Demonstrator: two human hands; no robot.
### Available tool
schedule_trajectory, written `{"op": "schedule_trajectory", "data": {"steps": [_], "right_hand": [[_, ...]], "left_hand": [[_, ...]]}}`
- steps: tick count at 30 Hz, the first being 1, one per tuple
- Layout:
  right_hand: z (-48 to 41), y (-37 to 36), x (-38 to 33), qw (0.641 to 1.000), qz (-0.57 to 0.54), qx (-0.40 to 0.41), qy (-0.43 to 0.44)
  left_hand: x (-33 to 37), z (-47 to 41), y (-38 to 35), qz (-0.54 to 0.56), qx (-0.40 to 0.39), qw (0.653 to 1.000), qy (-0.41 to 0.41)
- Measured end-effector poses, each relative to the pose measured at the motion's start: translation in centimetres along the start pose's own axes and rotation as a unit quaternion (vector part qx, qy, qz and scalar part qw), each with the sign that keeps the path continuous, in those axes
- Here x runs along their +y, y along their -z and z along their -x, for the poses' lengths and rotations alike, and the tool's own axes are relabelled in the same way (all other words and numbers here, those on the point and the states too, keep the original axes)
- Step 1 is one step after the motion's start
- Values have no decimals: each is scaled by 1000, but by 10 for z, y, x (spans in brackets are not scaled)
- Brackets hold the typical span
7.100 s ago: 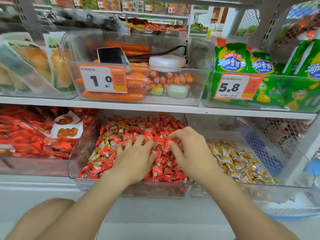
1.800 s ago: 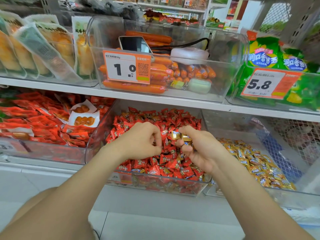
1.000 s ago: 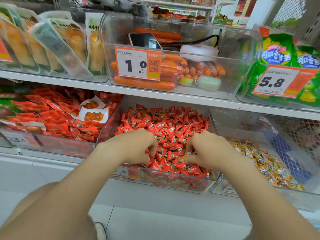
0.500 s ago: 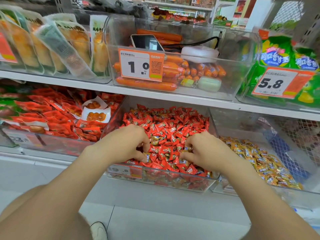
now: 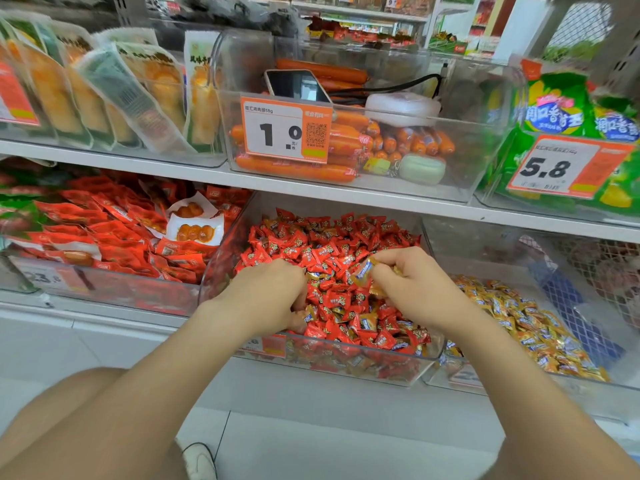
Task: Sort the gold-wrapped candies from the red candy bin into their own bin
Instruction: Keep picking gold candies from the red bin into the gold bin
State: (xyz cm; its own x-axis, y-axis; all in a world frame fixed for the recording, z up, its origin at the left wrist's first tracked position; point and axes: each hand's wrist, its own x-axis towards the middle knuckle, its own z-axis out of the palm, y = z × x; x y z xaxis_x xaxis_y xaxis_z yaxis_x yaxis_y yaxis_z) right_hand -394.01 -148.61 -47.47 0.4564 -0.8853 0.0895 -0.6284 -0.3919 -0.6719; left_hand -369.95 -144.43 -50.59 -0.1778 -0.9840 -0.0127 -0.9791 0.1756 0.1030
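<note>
The right grip [image 5: 412, 289] is pinching a gold candy [image 5: 363, 271] by its wrapper, fingers curled, just above the red candy bin [image 5: 225, 265]. The left grip [image 5: 266, 296] is curling into the pile; whether it is holding anything, I cannot tell. That thin pinch is risking a slip down among the red candies [image 5: 329, 251] while crossing to the gold bin [image 5: 467, 251].

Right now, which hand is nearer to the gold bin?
Right. The right hand, pinching a gold candy, is over the red bin on its right side, next to the gold bin; the left hand is farther left.
</note>
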Motion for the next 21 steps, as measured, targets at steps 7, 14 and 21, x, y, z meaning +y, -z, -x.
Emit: {"op": "schedule_trajectory", "data": {"steps": [7,14,21], "right_hand": [[1,0,7,998,61,17,13],[2,5,10,996,82,-20,-5],[3,-5,15,933,358,-40,5]], "left_hand": [[2,2,10,147,24,989,1],[7,-16,12,101,156,982,38],[-2,-48,-5,59,95,992,-58]]}}
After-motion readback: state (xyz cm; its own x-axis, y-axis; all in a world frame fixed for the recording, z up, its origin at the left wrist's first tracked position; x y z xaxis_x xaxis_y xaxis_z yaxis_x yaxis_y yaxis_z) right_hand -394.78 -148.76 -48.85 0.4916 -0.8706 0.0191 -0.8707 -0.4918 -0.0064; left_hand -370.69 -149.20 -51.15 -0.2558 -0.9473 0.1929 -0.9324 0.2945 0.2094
